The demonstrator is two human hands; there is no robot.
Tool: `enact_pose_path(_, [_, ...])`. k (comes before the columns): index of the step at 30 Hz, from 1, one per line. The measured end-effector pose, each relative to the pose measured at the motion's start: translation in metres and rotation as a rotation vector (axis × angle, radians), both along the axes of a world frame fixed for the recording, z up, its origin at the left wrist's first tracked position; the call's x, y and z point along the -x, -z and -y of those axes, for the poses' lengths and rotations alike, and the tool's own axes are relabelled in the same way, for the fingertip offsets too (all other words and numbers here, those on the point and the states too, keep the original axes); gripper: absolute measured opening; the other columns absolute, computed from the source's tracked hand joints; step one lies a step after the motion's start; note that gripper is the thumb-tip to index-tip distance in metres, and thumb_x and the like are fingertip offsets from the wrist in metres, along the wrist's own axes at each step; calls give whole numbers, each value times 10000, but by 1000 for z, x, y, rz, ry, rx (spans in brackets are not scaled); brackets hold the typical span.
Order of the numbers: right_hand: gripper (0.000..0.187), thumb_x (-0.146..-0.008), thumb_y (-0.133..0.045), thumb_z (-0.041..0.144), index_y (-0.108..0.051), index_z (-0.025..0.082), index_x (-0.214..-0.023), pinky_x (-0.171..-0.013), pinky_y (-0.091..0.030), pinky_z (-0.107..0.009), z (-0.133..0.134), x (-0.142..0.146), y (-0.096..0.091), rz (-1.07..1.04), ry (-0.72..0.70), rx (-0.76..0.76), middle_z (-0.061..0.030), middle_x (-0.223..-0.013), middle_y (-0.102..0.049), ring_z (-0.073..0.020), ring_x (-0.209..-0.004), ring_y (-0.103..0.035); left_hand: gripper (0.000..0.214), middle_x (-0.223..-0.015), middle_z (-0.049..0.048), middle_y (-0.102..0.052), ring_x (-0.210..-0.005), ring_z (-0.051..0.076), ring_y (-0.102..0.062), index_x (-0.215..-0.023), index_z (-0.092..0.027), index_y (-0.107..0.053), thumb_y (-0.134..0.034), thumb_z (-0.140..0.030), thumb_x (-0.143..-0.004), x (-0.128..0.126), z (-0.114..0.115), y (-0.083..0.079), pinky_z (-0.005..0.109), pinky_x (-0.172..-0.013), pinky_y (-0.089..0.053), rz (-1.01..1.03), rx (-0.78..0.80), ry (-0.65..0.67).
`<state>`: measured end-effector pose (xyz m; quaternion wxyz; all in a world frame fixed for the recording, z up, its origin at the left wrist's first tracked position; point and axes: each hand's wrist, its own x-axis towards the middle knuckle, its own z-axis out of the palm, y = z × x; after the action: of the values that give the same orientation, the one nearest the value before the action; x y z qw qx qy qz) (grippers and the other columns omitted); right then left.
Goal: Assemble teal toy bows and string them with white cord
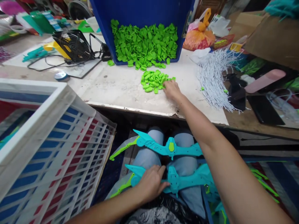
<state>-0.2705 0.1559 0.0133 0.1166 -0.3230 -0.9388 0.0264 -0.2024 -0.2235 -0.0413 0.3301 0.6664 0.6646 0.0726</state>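
Two turquoise toy bows lie across my lap, each with a green and clear limb at its left end. My left hand (153,180) is closed round the grip of the nearer toy bow (174,180), whose raised middle shows no green piece. On the farther toy bow (163,148), a green piece sits in the middle. My right hand (172,89) reaches to the table, fingers curled at the right side of a small pile of green plastic pieces (153,81). What its fingertips hold, if anything, is hidden.
A tipped blue bin (142,12) spills green pieces at the back of the table (112,84). A white plastic basket (70,149) stands at left. A black fan (77,46) is behind it. White strings (213,77) and a dark phone (265,109) lie at right.
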Motion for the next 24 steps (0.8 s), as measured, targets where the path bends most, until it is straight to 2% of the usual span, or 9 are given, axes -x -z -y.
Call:
enact_pose_path(3, [225, -843, -499, 205, -619, 138, -1022, -877, -380, -451, -1, -8, -1, 15, -30, -17, -140, -1003, -641, -307, -1040, -475, 497, -937, 150, -683, -886, 325, -648, -1176, -142, -561, -513, -509, -843, -5, -3, -1, 439, -759, -518, -20, 232, 69])
enact_pose_path(5, [216, -840, -505, 228, -626, 150, -1001, -874, -381, -444, 2, -17, -3, -21, -18, -35, -140, -1002, -646, -307, -1043, -477, 489, -923, 153, -693, -858, 339, -660, -1116, -155, -595, -526, -537, -820, -4, -13, 0, 421, -714, -521, -4, 314, 99])
enact_pose_path(8, [247, -842, -501, 249, -626, 153, -1032, -876, -394, -432, 10, -42, -9, -94, 38, -18, -143, -1042, -652, -306, -1028, -502, 495, -958, 137, -696, -892, 345, -657, -1101, -188, -607, -547, -567, -786, 6, -27, -1, 389, -697, -512, 24, 321, 102])
enact_pose_path(11, [255, -846, -512, 282, -635, 178, -1043, -892, -405, -408, 34, -86, -14, -183, 37, 47, -109, -1068, -663, -285, -1001, -535, 591, -962, 130, -694, -885, 346, -656, -1245, -215, -527, -574, -559, -767, 18, -38, -5, 376, -691, -493, -7, 301, 123])
enact_pose_path(15, [287, -870, -516, 374, -626, 223, -1089, -906, -417, -411, 110, -167, -10, -247, -115, 197, -71, -1134, -649, -263, -1062, -550, 720, -1004, 130, -668, -878, 313, -639, -1381, -171, -366, -604, -459, -765, 26, -53, 0, 342, -697, -464, 105, 310, 189])
enact_pose_path(17, [280, -885, -506, 372, -635, 222, -1082, -905, -420, -434, 163, -207, -1, -192, -210, 277, -74, -1165, -642, -259, -1082, -554, 615, -1004, 112, -650, -878, 265, -614, -1303, -135, -439, -606, -367, -759, 26, -61, 8, 310, -715, -447, 246, 303, 203])
enact_pose_path(19, [257, -895, -503, 333, -646, 216, -1074, -892, -429, -435, 215, -240, 13, -149, -266, 321, -78, -1191, -636, -251, -1082, -558, 416, -953, 81, -630, -841, 215, -580, -1126, -117, -542, -583, -294, -752, 24, -67, 15, 278, -707, -431, 411, 312, 186])
enact_pose_path(22, [244, -902, -500, 275, -654, 217, -1081, -867, -449, -414, 273, -268, 40, -115, -288, 324, -66, -1221, -624, -239, -1074, -560, 248, -828, 26, -584, -750, 159, -528, -945, -120, -567, -546, -284, -761, 23, -71, 23, 242, -650, -406, 692, 431, 129])
enact_pose_path(24, [244, -905, -494, 254, -660, 225, -1083, -859, -453, -404, 293, -272, 54, -99, -291, 302, -50, -1231, -620, -237, -1085, -554, 232, -778, 0, -545, -715, 135, -493, -911, -127, -559, -547, -304, -763, 25, -71, 25, 225, -629, -385, 816, 507, 91])
